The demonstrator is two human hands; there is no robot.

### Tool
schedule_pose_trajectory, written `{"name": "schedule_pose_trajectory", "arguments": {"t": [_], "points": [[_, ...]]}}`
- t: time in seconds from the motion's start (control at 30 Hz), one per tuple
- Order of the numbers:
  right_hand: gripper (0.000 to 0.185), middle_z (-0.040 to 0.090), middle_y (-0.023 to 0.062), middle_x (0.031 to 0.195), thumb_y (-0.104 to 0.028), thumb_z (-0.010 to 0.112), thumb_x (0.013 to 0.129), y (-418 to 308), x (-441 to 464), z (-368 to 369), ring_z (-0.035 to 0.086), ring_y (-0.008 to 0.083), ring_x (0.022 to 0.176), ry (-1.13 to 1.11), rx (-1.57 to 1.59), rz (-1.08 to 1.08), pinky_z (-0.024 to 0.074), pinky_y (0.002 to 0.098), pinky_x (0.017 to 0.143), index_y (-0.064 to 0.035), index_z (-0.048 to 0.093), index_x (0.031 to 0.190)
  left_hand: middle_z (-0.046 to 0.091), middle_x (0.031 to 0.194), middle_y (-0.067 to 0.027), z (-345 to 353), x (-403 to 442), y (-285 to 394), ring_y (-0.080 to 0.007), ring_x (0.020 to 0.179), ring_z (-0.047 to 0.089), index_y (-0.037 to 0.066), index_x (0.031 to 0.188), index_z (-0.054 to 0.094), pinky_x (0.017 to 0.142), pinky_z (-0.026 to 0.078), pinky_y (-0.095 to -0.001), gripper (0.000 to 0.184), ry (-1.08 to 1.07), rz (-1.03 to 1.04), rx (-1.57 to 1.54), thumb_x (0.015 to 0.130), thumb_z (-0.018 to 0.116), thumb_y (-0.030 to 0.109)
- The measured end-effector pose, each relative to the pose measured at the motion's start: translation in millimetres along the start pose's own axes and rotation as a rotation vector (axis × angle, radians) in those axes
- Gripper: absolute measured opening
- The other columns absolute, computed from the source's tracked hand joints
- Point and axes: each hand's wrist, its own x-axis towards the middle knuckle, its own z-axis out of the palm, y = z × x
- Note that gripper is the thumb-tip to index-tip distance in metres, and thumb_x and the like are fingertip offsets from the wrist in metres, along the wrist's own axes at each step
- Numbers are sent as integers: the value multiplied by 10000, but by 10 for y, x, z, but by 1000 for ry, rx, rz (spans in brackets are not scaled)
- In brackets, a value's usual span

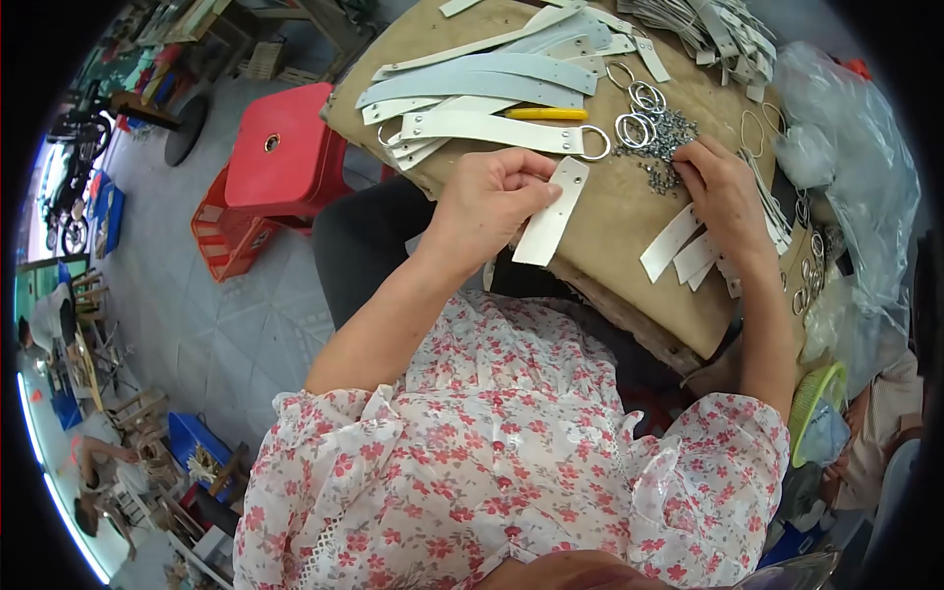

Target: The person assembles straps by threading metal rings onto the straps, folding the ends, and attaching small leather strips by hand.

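My left hand [492, 202] pinches a white strap [553, 216] near its upper end, where a small rivet or hole shows. The strap's free end hangs down past the table edge. At the right, my right hand [723, 192] has its fingertips drawn together at the edge of a pile of small metal rivets [659, 138]; whether a rivet is between them cannot be made out. Several metal rings [635, 130] lie beside the pile. Just above my left hand, a finished-looking white strap [492, 130] has a ring at each end.
More straps [472, 84] and a yellow tool [546, 114] lie on the brown-covered table [610, 236]. Loose strap ends [674, 241] sit under my right forearm. Bundled straps [723, 39] and a clear plastic bag [846, 167] are at the right. A red stool [285, 147] stands left.
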Motion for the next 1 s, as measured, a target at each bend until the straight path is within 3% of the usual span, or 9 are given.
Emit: {"name": "schedule_pose_trajectory", "arguments": {"t": [0.2,0.5,0.63,0.67,1.0], "points": [[82,576,153,829,-30,598,839,-2,25,-11,583,320,749,-34,23,40,456,372,677,19,546,880,656,773,-22,-18,20,-3,-31,642,571,-54,1007,638,548,440,-179,192,-21,-7,-1,840,643,41],[89,582,72,743,-35,629,802,-118,15,24,544,149,628,91,215,130,434,274,578,10,563,844,673,836,-40,-23,51,-31,-45,685,594,-49,1038,635,599,469,-177,203,-37,36,82,850,643,29],[86,573,52,713,-16,640,779,-332,29,83,540,123,605,140,287,37,420,247,540,-1,566,818,674,850,-48,-20,55,-42,-46,707,600,-59,1042,630,617,480,-178,200,-24,51,133,854,634,11],[85,570,52,725,-10,639,775,-376,37,121,555,123,620,142,316,12,426,246,541,-9,563,814,645,738,-12,-3,51,-60,-40,634,554,-49,978,653,576,449,-210,199,1,64,94,822,646,74],[133,557,71,774,10,671,766,-762,142,295,606,183,653,113,366,-183,489,285,573,-13,570,849,638,711,-30,5,42,-93,-57,613,553,-39,979,656,567,455,-231,208,-7,172,191,820,634,93]]}}
